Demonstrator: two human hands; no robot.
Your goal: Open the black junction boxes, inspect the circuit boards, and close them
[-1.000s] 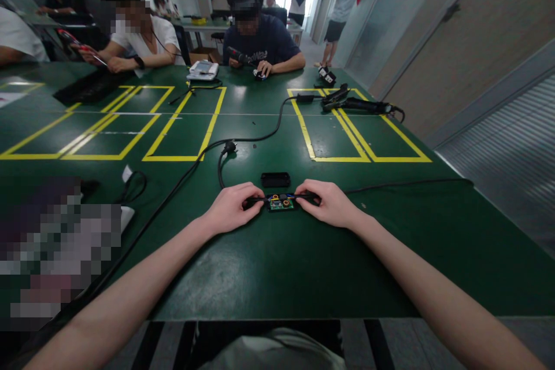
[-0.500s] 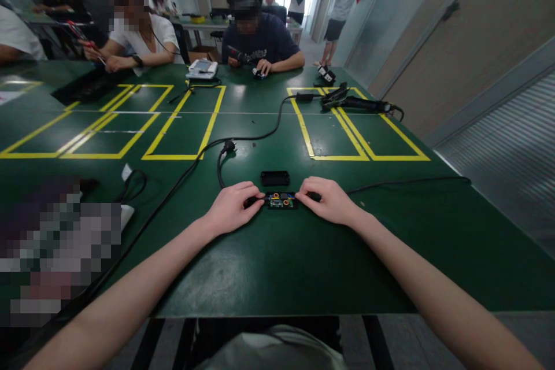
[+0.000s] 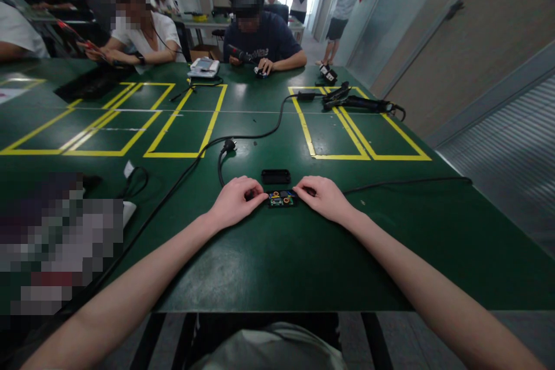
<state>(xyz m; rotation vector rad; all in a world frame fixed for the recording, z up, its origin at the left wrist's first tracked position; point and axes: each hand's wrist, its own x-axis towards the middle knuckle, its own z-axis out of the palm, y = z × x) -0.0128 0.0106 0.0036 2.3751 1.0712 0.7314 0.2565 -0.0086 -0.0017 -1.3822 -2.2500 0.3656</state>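
An open black power adapter case (image 3: 282, 199) lies on the green table in front of me, a circuit board with copper-coloured ring coils showing inside it. My left hand (image 3: 237, 199) pinches the left end of the case with thumb and forefinger; a dark cable end shows under its curled fingers. At the opposite end, my right hand (image 3: 321, 196) is closed too, its fingertips on the upper right corner. Just behind the case rests its black cover (image 3: 276, 176), hollow side up. A cord with a plug (image 3: 229, 145) leads in from the left, and another black cable (image 3: 407, 184) leaves to the right.
Yellow tape rectangles (image 3: 173, 155) mark the green table (image 3: 277, 266). A long black cord crosses toward a black tool (image 3: 362, 103) at the far right. A pale device (image 3: 203, 67) stands at the far edge, where two people sit working. Blurred items lie at left.
Both hands have shifted their fingertips slightly at the case ends; the right fingers now sit nearer its upper corner. The case and cover stay in place on the table.
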